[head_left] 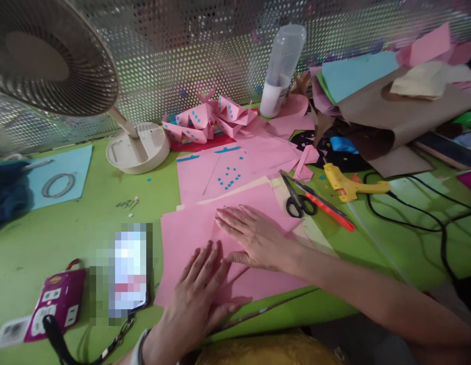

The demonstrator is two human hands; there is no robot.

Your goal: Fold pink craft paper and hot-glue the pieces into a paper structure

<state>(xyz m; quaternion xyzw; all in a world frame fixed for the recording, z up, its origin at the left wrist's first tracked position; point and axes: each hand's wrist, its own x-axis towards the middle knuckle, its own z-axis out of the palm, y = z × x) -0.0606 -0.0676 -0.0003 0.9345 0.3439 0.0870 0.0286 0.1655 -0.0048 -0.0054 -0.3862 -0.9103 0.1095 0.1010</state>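
On green table [87, 223], pink paper sheet [190, 233] lying flat at front edge; left hand [201, 291] and right hand [250, 235] pressing it, grip released, fingers spread flat. Scissors [298, 200], yellow glue gun [349, 185] resting just right.

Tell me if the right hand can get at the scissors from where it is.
Probably yes: the right hand lies flat on the pink paper, and the scissors lie just beyond, nothing between.
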